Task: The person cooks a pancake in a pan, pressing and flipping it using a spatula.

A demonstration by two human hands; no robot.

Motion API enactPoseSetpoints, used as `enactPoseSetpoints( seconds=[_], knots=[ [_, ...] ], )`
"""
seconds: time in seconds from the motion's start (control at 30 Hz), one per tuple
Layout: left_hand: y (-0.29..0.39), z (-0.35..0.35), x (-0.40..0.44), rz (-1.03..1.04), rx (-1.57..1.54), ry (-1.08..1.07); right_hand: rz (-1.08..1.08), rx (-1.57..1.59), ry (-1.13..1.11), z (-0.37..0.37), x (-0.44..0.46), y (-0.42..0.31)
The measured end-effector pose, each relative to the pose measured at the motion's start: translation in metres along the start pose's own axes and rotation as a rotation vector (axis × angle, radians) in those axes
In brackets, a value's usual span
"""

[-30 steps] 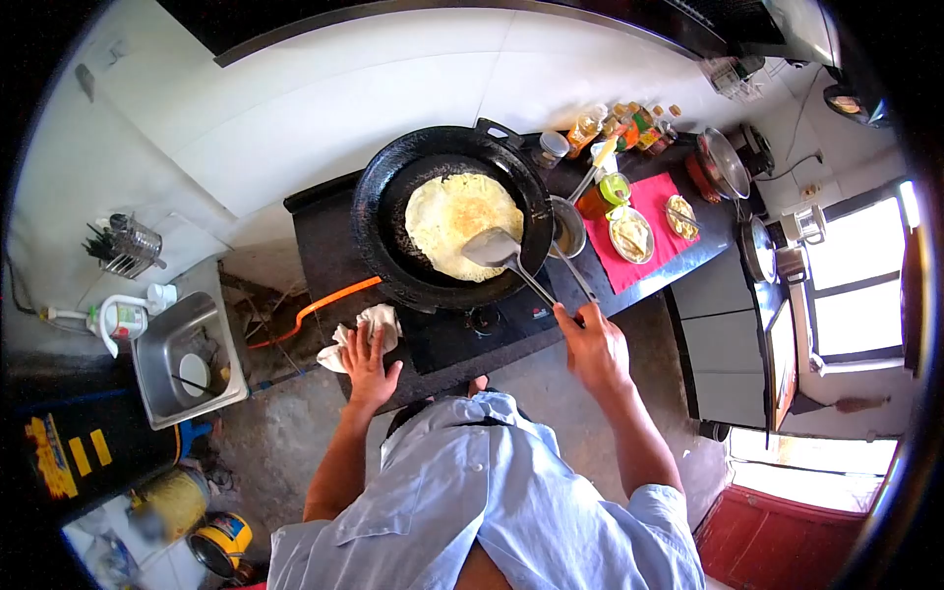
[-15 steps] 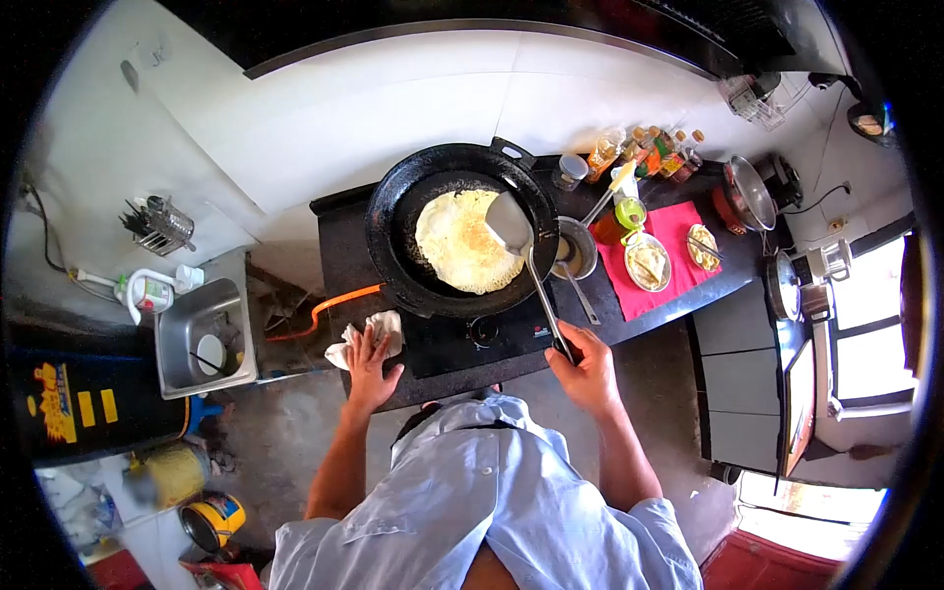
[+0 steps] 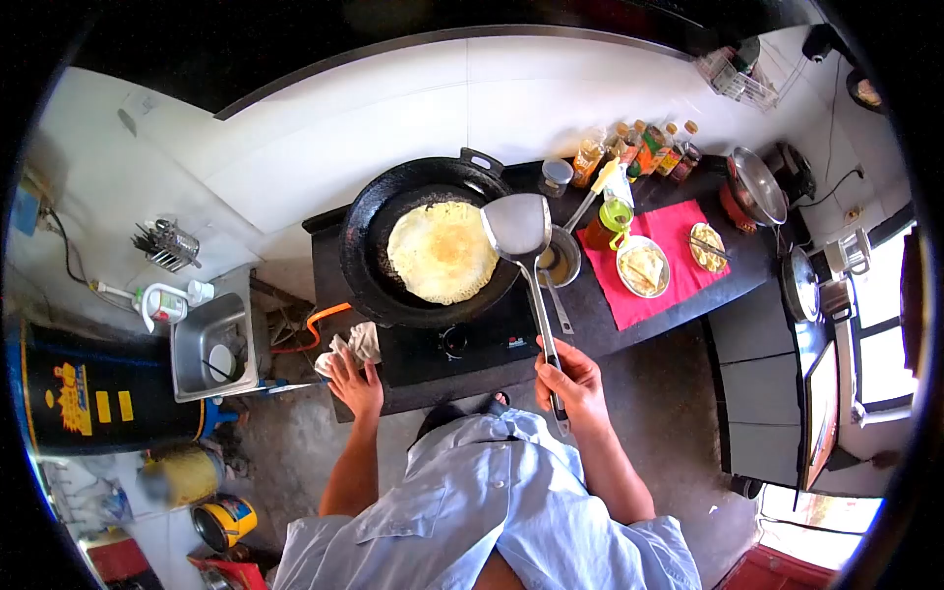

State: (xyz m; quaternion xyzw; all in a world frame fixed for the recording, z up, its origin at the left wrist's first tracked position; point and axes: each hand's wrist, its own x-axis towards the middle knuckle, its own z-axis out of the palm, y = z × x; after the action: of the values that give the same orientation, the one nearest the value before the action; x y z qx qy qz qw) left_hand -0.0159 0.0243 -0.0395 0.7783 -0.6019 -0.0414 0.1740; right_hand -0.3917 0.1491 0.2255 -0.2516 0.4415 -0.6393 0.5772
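Across the right side of the black wok (image 3: 366,221), the broad metal blade of a long-handled spatula (image 3: 516,224) overlaps the rim in view; whether blade and rim touch cannot be told. The right hand (image 3: 575,385) has its fingers closed around the spatula's handle, thumb lying along it, with the handle's end showing past the grip.

Inside the wok lies 1 round, thin pancake (image 3: 444,253), pale with a golden-brown middle and flat against the cooking surface. The left hand (image 3: 356,385) rests on a crumpled white cloth (image 3: 364,340) at the counter's front edge, fingers slightly apart; whether they pinch the cloth cannot be told. The wok sits on the black cooktop (image 3: 482,344).

Just right of the wok, a small saucepan (image 3: 572,265) holds a ladle (image 3: 560,313) leaning over its near rim. Beside it stands a green-topped jar (image 3: 612,222) of amber liquid. On the pink cloth (image 3: 639,307) are 2 bowls of food: the nearer bowl (image 3: 664,280) holds folded pale pieces, and the farther bowl (image 3: 696,258) has chopsticks (image 3: 712,248) across it. Several bottles (image 3: 678,155) stand behind, near the wall.
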Motion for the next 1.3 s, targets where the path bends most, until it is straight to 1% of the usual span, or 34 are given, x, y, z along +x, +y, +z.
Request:
enactPoseSetpoints(
  seconds=[0.07,0.17,0.23,0.3,0.43,0.5,0.6,0.63,0.73,0.8,0.9,0.93,0.97,1.03,1.07,1.1,1.13,1.3],
  knots=[
    [0.001,0.001,-0.001,-0.008,0.047,0.012,-0.015,0.031,-0.031,-0.006,-0.003,-0.003],
    [0.013,-0.003,-0.007,0.003,0.147,0.025,0.009,0.067,0.000,-0.004,-0.008,-0.012],
    [0.018,-0.002,-0.007,-0.009,0.160,0.048,-0.007,0.071,-0.052,-0.002,-0.008,-0.019],
    [0.015,0.003,-0.007,0.003,0.189,0.083,0.010,0.023,-0.058,0.003,-0.008,-0.027],
    [0.011,0.010,-0.003,-0.017,0.290,0.066,0.058,0.091,-0.090,0.013,-0.011,-0.024],
    [0.012,0.010,-0.003,-0.036,0.289,0.059,0.103,0.119,-0.118,0.014,-0.013,-0.023],
    [0.005,0.018,-0.001,-0.015,0.331,0.075,0.136,0.148,-0.091,0.016,-0.021,-0.021],
    [0.006,0.017,-0.002,0.013,0.378,0.116,0.152,0.163,-0.080,0.016,-0.024,-0.022],
    [0.019,0.002,-0.004,-0.020,0.380,0.059,0.142,0.194,-0.076,0.014,-0.031,-0.018],
    [0.009,0.015,-0.002,-0.003,0.406,0.054,0.126,0.234,-0.076,0.018,-0.037,-0.025],
    [0.016,0.009,-0.002,-0.021,0.434,0.090,0.122,0.270,-0.065,0.014,-0.044,-0.018],
    [0.014,0.010,-0.001,0.003,0.485,0.131,0.126,0.281,-0.061,0.014,-0.046,-0.016],
    [0.014,0.010,-0.002,-0.015,0.517,0.100,0.124,0.290,-0.052,0.015,-0.048,-0.015],
    [0.007,0.024,0.000,-0.015,0.519,0.187,0.120,0.313,-0.031,0.013,-0.054,-0.013],
    [0.015,0.012,-0.001,-0.049,0.571,0.069,0.123,0.323,-0.031,0.012,-0.055,-0.014],
    [0.006,0.025,0.001,-0.041,0.529,0.129,0.129,0.333,-0.037,0.014,-0.056,-0.016],
    [0.005,0.027,0.001,-0.035,0.538,0.120,0.143,0.329,-0.012,0.017,-0.059,-0.020],
    [0.014,0.010,-0.004,-0.001,0.528,0.099,0.116,0.343,-0.050,0.016,-0.059,-0.013]
  ],
)
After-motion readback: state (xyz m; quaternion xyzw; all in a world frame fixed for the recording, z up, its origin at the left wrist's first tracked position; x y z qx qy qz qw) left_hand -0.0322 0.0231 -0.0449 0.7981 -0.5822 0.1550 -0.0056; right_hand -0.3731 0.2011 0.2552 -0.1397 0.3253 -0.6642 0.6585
